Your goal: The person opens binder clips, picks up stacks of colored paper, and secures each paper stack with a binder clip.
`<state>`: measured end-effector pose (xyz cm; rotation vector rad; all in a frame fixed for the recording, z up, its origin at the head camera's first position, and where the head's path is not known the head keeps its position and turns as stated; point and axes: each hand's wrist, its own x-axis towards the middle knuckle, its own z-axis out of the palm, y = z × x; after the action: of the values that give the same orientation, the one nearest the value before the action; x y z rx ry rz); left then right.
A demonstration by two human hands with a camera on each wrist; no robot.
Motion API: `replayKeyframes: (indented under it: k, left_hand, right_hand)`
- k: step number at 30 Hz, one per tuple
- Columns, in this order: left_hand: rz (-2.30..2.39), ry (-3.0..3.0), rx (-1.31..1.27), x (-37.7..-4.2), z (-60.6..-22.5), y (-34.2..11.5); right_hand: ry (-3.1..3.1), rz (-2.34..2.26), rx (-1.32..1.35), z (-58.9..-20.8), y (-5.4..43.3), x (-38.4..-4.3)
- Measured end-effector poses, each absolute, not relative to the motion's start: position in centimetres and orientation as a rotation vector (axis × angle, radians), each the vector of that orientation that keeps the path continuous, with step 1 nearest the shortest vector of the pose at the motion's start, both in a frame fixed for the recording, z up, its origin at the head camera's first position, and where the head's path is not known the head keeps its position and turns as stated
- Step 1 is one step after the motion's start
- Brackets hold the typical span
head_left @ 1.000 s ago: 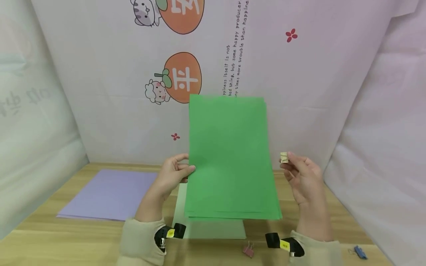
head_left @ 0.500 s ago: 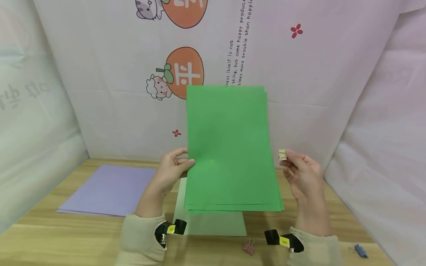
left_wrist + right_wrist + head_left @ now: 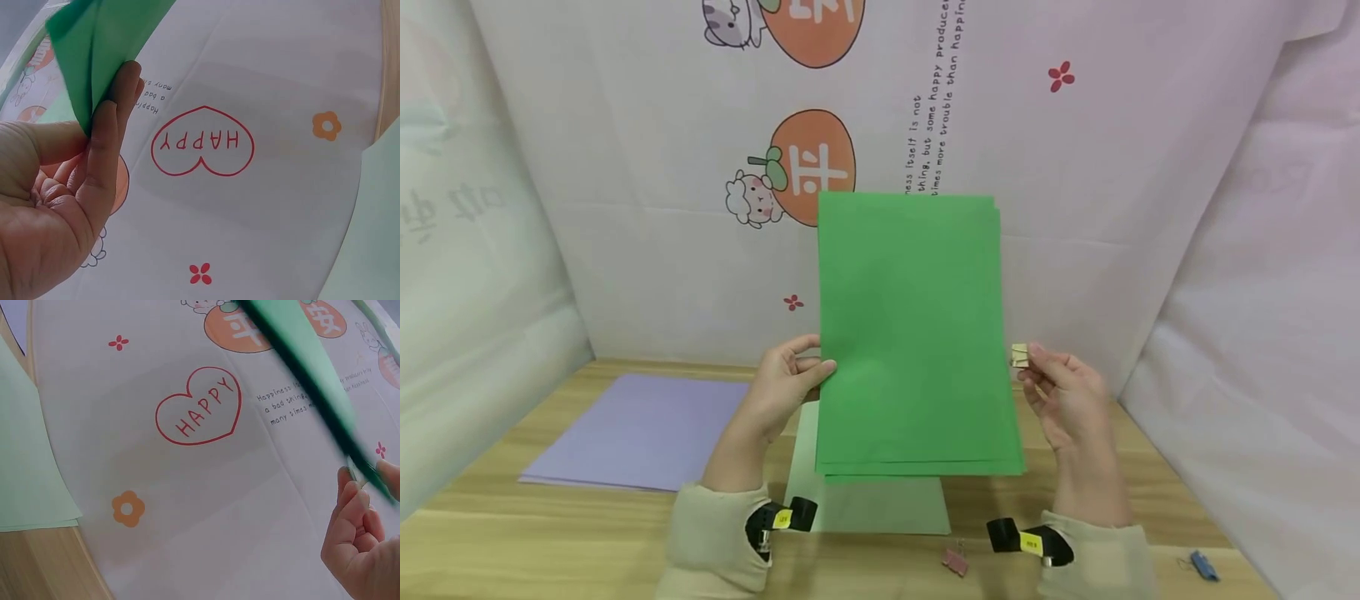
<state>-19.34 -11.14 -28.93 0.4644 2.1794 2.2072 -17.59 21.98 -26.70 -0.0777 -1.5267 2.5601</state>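
Note:
Several green paper sheets are held upright above the table, their edges slightly out of line at the bottom and right. My left hand pinches their left edge between thumb and fingers; the left wrist view shows the green paper in that grip. On the other side my right hand pinches a small pale yellow binder clip close beside the stack's right edge. In the right wrist view the right hand is partly cut off, and the dark green edge of the sheets passes across its fingertips.
Lavender sheets lie on the wooden table at the left. Pale green sheets lie behind and below the held stack. A pink binder clip is near the front, a blue binder clip at the right. Printed cloth hangs behind.
Over the last second the green sheets have risen a little in view. My right hand has brought the yellow binder clip leftward, nearer the stack's right edge. The left hand keeps its grip.

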Motion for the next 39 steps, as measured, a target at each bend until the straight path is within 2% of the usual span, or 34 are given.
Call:
replayKeyframes:
  k: [23,39]
  left_hand:
    - [2.183,2.217,0.446,-19.5,-29.0,-11.0]
    - [2.181,2.218,0.466,-19.7,-29.0,-11.2]
  right_hand:
    - [-1.622,2.549,-0.067,-27.5,22.1,-18.3]
    - [-1.623,2.606,0.100,-27.7,22.4,-18.5]
